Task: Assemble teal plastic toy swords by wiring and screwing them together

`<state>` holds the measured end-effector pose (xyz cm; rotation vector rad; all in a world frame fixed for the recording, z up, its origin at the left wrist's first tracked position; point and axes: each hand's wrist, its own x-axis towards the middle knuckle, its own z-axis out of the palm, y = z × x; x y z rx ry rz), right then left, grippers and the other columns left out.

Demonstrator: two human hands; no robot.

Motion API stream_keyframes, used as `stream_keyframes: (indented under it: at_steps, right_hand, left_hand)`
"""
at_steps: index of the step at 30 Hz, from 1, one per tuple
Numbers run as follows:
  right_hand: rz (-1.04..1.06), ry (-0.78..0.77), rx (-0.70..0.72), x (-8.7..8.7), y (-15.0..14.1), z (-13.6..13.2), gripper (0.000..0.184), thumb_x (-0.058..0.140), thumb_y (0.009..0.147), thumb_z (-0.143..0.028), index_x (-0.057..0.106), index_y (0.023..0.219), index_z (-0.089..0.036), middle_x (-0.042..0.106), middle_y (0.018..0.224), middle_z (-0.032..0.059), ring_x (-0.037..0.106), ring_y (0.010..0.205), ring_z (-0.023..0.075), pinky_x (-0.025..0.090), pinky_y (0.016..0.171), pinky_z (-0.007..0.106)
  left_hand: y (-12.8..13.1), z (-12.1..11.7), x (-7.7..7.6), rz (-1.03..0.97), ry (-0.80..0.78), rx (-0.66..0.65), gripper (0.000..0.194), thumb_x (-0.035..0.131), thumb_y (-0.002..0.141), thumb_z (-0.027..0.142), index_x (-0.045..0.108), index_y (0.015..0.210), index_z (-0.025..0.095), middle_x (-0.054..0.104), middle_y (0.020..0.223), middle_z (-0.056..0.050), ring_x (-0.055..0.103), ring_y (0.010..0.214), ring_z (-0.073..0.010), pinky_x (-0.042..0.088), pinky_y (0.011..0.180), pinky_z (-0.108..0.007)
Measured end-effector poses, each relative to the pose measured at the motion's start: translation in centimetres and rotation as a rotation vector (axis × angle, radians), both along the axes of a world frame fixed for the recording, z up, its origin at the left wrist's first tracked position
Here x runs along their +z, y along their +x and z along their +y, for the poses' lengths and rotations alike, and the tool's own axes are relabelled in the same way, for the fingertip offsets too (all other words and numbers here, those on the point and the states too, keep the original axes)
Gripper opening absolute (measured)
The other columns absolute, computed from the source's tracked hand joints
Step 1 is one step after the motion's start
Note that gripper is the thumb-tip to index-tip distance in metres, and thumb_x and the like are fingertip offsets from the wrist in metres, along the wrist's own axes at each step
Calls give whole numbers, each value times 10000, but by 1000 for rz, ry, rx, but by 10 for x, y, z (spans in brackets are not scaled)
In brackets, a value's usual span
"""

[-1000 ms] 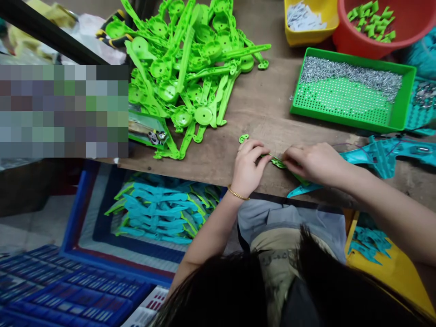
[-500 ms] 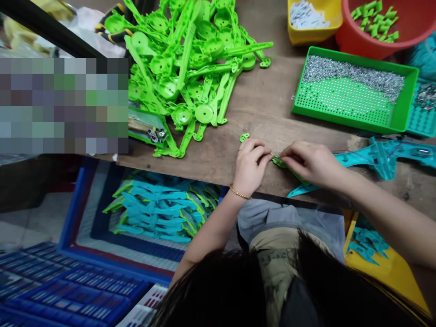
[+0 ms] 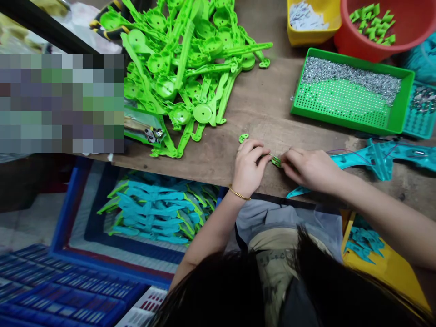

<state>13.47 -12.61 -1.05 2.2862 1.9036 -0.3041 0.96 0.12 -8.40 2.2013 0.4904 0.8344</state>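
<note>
Lime-green part (image 3: 276,162), turquoise frame (image 3: 379,159), green dot-patterned tray (image 3: 344,101), red bowl (image 3: 357,49), yellow tub (image 3: 308,38), brown wood-grained tabletop (image 3: 265,104)

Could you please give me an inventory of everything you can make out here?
Table: one, brown, centre
Plastic parts: many, lime green, piled upper left
Handles: two, black and yellow, top left
Tray: one, green, right
Metal pieces: many, silver, in the tray
Smaller tray: one, teal, right edge
Tub: one, yellow, top right
White pieces: many, in the tub
Bowl: one, red, beside the tub
Frame: at least one, teal, right on the table
Loose piece: one, green, mid-table
Crate: one, blue, below the table
Container: one, yellow, lower right
Green part: one, mid-table
Bracelet: one, gold, left wrist
Left hand, right hand: two, at the green part
</note>
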Motion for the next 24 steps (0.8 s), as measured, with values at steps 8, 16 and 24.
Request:
stream_keyframes:
  at_steps: [8, 16, 24]
  right_hand:
    - [-49, -35, 27, 4, -1, 2, 317, 331, 972, -315, 603, 991, -154, 696, 959, 86, 633, 713, 182, 172, 522, 294]
    - [149, -56, -207, -1, 0, 8, 209, 478, 901, -306, 631, 961, -177, 702, 798, 52, 623, 683, 183, 298, 574, 263]
    - [250, -86, -260, 5, 4, 15, 193, 478, 888, -268, 625, 941, -155, 688, 775, 54, 603, 676, 166, 322, 591, 243]
  left_hand:
    - [0, 0, 0, -38, -8, -8, 43, 712, 790, 167, 682, 821, 168, 646, 926, -32, 590, 954, -174, 475, 934, -345]
    - [0, -1, 0, -12, -22, -10, 30, 698, 805, 182, 676, 825, 177, 642, 939, -32, 583, 955, -175, 464, 950, -361]
    - [0, 0, 1, -13, -15, -10, 23, 698, 805, 182, 679, 816, 175, 644, 928, -28, 584, 953, -172, 463, 942, -342]
